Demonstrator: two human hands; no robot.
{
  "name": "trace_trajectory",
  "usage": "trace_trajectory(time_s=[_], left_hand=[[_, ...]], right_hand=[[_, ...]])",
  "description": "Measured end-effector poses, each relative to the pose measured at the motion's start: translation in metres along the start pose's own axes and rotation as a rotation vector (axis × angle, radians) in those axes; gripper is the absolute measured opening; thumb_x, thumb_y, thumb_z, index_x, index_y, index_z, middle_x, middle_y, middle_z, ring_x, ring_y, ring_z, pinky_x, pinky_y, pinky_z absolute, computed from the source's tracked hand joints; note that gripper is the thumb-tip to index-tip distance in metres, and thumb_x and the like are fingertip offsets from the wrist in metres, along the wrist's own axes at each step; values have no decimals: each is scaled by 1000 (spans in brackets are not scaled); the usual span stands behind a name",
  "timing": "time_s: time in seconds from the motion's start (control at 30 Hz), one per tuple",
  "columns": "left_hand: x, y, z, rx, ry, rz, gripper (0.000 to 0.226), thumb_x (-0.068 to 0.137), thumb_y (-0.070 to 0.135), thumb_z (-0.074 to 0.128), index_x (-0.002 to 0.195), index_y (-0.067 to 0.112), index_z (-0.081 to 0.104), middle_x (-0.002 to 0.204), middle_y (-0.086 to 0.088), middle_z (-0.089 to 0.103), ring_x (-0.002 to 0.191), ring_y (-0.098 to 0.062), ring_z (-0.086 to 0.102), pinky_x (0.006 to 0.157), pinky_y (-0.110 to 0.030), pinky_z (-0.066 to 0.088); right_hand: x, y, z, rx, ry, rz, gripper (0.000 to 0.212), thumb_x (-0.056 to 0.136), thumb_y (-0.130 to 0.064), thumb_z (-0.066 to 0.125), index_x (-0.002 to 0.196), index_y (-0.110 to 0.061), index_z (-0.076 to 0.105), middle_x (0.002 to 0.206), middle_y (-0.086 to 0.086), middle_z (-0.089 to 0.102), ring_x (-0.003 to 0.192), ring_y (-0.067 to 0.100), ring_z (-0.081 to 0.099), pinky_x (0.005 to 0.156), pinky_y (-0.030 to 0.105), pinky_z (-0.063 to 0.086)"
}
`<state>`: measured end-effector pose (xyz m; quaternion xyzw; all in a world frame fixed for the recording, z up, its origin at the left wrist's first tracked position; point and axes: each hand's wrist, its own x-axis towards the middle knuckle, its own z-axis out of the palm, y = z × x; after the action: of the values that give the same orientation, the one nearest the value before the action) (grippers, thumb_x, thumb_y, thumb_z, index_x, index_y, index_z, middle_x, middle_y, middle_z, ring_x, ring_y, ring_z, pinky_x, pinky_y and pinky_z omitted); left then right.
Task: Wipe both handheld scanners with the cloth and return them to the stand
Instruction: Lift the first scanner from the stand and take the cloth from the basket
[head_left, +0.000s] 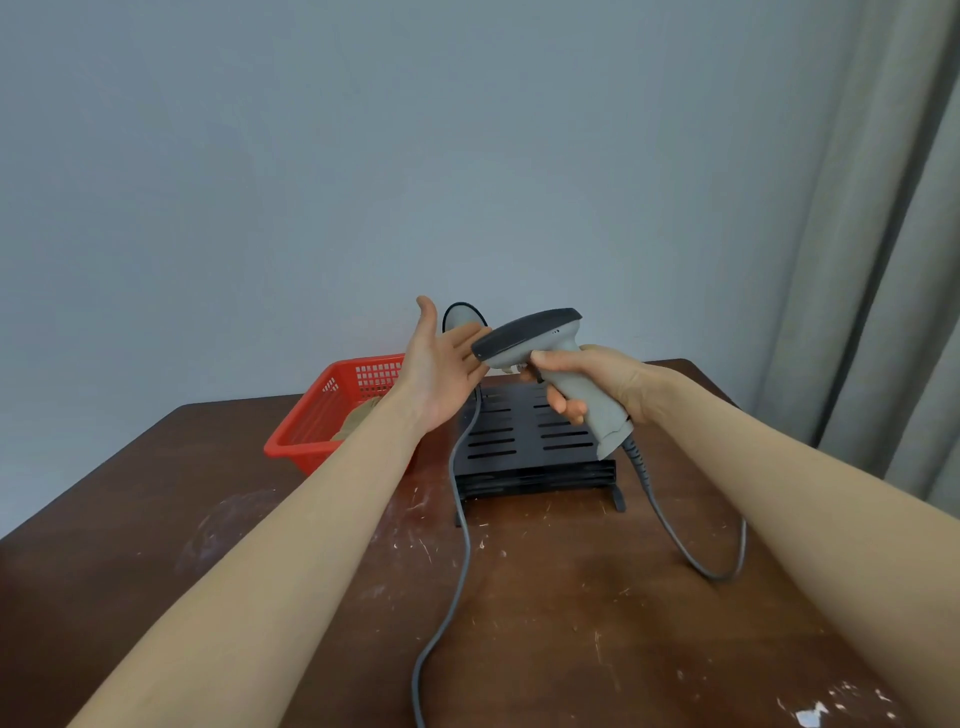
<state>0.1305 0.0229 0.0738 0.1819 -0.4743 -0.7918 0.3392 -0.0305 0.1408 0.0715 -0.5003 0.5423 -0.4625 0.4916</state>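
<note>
The right hand (582, 379) gripped the scanner (545, 358) by its stiff, probably light handle, the left hand (441, 364) spread wide and empty

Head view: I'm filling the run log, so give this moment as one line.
right hand: grips scanner by handle, raised above stand | left hand: open, empty | cloth: in red basket | second scanner: behind left hand

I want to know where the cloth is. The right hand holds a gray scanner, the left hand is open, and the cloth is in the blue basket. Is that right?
Almost. The basket is red, not blue, as the head view shows. The rest holds: the right hand grips a gray scanner, the left hand is open, and the cloth lies in the basket.
</note>
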Motion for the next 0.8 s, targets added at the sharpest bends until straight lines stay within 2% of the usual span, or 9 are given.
trace_trajectory(time_s=[0.1, 0.23, 0.3, 0.37, 0.47, 0.57, 0.67, 0.8], left_hand=[[0, -3, 3, 23, 63, -61, 96, 89, 72, 20, 144, -6, 29, 148, -22, 38, 135, -30, 41, 112, -38, 34], [-7, -12, 19, 116, 145, -205, 71, 100, 51, 28, 136, -9, 38, 137, -29, 47, 119, -38, 54, 85, -40, 52], [-11, -17, 30, 284, 100, -257, 51, 101, 35, 39, 130, -7, 45, 129, -27, 54, 109, -34, 60, 80, -38, 54], [-13, -25, 41, 525, 27, -281, 43, 96, 29, 52, 125, -2, 54, 120, -21, 62, 104, -28, 63, 82, -37, 55], [-14, -38, 55, 779, -99, -266, 32, 91, 33, 61, 113, 10, 63, 107, -11, 70, 101, -22, 67, 84, -36, 56], [-13, -49, 65, 853, -140, -214, 22, 88, 32, 64, 103, 16, 64, 103, -5, 71, 100, -19, 67, 84, -34, 57], [-9, -57, 70, 839, -136, -128, 13, 86, 23, 68, 97, 16, 63, 98, -6, 70, 99, -21, 67, 87, -36, 56], [-4, -59, 74, 774, -112, -62, 13, 88, 18, 65, 98, 11, 62, 86, -6, 68, 81, -17, 68, 77, -33, 59]], right_hand=[[3, 2, -2, 89, 56, -17, 36, 86, -44, 58, 99, -11, 61, 57, 5, 57, 36, 9, 44, 41, 20, 42], [8, 2, -7, 259, 181, -44, 32, 87, -44, 59, 94, -13, 62, 59, 3, 59, 40, 10, 47, 43, 19, 44], [11, 1, -8, 304, 246, -68, 29, 87, -44, 60, 90, -15, 62, 60, 3, 62, 44, 11, 51, 46, 20, 46], [15, 2, -10, 322, 299, -74, 29, 85, -44, 62, 89, -16, 63, 64, 3, 66, 51, 14, 55, 51, 24, 48], [20, 6, -13, 378, 360, -57, 30, 81, -45, 67, 85, -16, 64, 71, 6, 70, 58, 17, 58, 63, 29, 52], [22, 8, -11, 393, 460, -37, 30, 79, -46, 69, 84, -17, 65, 76, 6, 73, 66, 20, 62, 77, 35, 53], [23, 9, -11, 430, 499, -46, 33, 80, -48, 68, 87, -16, 65, 81, 6, 73, 69, 21, 63, 77, 36, 54], [19, 9, -19, 475, 361, -16, 40, 82, -50, 64, 102, -16, 62, 94, 7, 72, 73, 23, 66, 74, 37, 54]])
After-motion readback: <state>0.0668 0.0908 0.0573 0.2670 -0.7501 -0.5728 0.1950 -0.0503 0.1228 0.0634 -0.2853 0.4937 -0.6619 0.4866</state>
